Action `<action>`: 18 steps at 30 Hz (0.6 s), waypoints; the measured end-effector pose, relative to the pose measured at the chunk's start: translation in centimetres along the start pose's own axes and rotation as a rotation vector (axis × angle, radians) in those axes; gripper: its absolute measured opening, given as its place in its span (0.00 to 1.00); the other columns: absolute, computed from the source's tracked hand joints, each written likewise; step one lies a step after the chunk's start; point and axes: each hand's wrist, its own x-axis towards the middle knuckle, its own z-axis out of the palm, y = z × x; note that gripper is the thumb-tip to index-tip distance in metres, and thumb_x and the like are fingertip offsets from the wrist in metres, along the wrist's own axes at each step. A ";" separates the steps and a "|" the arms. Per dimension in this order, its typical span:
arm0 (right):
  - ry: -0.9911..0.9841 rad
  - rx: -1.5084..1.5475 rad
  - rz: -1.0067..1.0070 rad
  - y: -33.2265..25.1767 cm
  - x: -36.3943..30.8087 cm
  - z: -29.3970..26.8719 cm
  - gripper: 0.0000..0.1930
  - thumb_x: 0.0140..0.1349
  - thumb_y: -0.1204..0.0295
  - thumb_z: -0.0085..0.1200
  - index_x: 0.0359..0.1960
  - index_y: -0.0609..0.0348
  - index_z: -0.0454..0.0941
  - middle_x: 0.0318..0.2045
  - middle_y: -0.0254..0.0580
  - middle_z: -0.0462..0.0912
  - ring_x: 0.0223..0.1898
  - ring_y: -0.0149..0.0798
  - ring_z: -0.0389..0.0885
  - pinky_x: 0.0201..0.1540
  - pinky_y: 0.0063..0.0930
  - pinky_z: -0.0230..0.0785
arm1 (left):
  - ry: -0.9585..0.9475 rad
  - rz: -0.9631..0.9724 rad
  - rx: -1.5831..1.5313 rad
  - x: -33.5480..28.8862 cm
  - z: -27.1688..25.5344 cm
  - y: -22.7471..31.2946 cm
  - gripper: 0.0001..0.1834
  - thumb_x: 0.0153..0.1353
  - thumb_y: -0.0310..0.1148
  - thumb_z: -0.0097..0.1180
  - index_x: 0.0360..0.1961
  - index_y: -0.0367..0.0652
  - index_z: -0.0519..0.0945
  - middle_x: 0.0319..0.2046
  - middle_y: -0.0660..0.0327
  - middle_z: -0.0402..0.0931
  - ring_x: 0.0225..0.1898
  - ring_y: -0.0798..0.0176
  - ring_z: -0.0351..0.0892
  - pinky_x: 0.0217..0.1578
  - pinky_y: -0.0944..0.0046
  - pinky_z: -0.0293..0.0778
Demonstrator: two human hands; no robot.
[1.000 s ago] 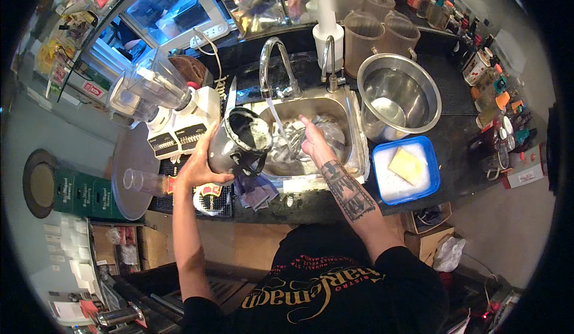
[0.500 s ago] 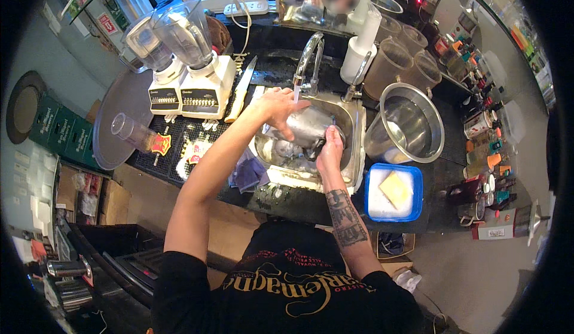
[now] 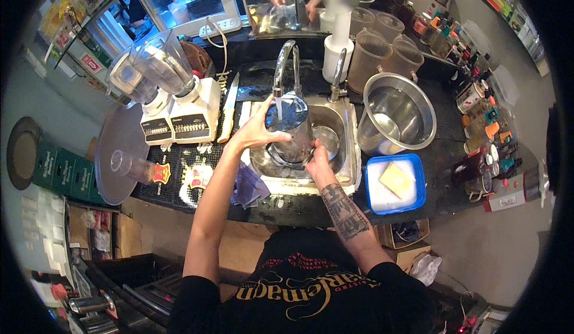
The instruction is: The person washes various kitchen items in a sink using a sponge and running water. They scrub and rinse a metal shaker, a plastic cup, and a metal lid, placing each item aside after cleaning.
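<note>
A silver-grey pitcher (image 3: 295, 144) stands nearly upright over the sink (image 3: 348, 175), its open mouth turned up. Water from the curved faucet (image 3: 278, 89) runs into it. My left hand (image 3: 258, 129) clasps its left side near the rim, the thumb across the front. Low on the right side, my right hand (image 3: 318, 159) grips it at what looks like the handle, its fingers partly hidden. Behind the pitcher, a round metal piece (image 3: 326, 143) lies in the basin.
To the right are a large steel pot (image 3: 366, 125) and a blue tub (image 3: 422, 199) of suds with a yellow sponge (image 3: 397, 181). On the left lie a knife (image 3: 229, 110), two blenders (image 3: 197, 116), a purple cloth (image 3: 250, 187) and a clear tumbler (image 3: 128, 165).
The pitcher has gone from lying tilted to nearly upright, its mouth now under the stream. My left hand has shifted from across its top to its left side; my right hand has moved lower.
</note>
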 end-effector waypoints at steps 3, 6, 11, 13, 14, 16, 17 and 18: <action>-0.048 -0.030 0.086 0.8 1.8 -0.5 0.26 0.73 0.53 0.33 0.59 0.61 0.67 0.57 0.46 0.74 0.57 0.47 0.73 0.60 0.49 0.66 | 0.056 0.006 -0.043 0.2 0.2 0.6 0.58 0.46 0.53 0.71 0.69 0.32 0.53 0.67 0.42 0.56 0.70 0.48 0.53 0.68 0.57 0.50; -0.025 -0.128 0.096 1.8 0.9 1.1 0.25 0.73 0.54 0.32 0.58 0.60 0.69 0.56 0.44 0.75 0.55 0.47 0.75 0.56 0.47 0.70 | 0.194 0.020 -0.129 0.8 2.0 -1.1 0.42 0.59 0.44 0.60 0.68 0.34 0.57 0.64 0.45 0.60 0.67 0.50 0.58 0.66 0.58 0.53; -0.069 -0.262 0.078 2.4 3.9 -0.5 0.23 0.72 0.56 0.29 0.53 0.53 0.75 0.48 0.40 0.81 0.46 0.46 0.80 0.40 0.52 0.73 | 0.357 -0.038 -0.340 2.0 3.7 -0.9 0.26 0.67 0.28 0.43 0.67 0.42 0.63 0.57 0.50 0.71 0.60 0.56 0.68 0.62 0.61 0.60; -0.087 -0.272 0.032 1.8 3.3 -0.2 0.23 0.72 0.56 0.30 0.53 0.53 0.75 0.49 0.40 0.80 0.46 0.47 0.80 0.41 0.50 0.73 | 0.428 -0.153 -0.279 1.1 3.4 -0.3 0.26 0.66 0.24 0.41 0.67 0.41 0.63 0.59 0.51 0.70 0.61 0.57 0.68 0.63 0.62 0.59; -0.091 -0.294 0.038 1.1 3.5 -0.6 0.26 0.73 0.51 0.30 0.56 0.56 0.72 0.52 0.42 0.78 0.50 0.47 0.77 0.45 0.47 0.71 | 0.439 -0.190 -0.276 1.2 3.6 -0.8 0.26 0.65 0.23 0.41 0.66 0.42 0.64 0.60 0.52 0.69 0.62 0.58 0.67 0.63 0.63 0.59; 0.051 -0.485 -0.039 0.1 0.9 1.1 0.30 0.72 0.47 0.31 0.59 0.59 0.69 0.55 0.44 0.76 0.54 0.45 0.75 0.49 0.45 0.69 | 0.491 -0.227 -0.318 0.9 4.7 -3.1 0.27 0.63 0.24 0.40 0.65 0.38 0.66 0.61 0.47 0.69 0.63 0.54 0.67 0.64 0.61 0.59; 0.132 -0.573 -0.090 -0.8 -0.1 1.5 0.32 0.72 0.45 0.31 0.61 0.61 0.67 0.56 0.45 0.75 0.56 0.45 0.73 0.51 0.44 0.68 | 0.472 -0.201 -0.354 1.0 5.1 -2.9 0.27 0.63 0.24 0.40 0.65 0.37 0.66 0.61 0.47 0.69 0.63 0.54 0.67 0.63 0.61 0.60; 0.166 -0.727 -0.163 -1.5 1.4 0.2 0.37 0.70 0.41 0.31 0.64 0.64 0.63 0.56 0.49 0.74 0.56 0.44 0.72 0.51 0.40 0.66 | 0.453 -0.175 -0.390 1.1 5.5 -2.7 0.27 0.63 0.24 0.41 0.65 0.37 0.66 0.60 0.47 0.69 0.62 0.55 0.67 0.63 0.61 0.60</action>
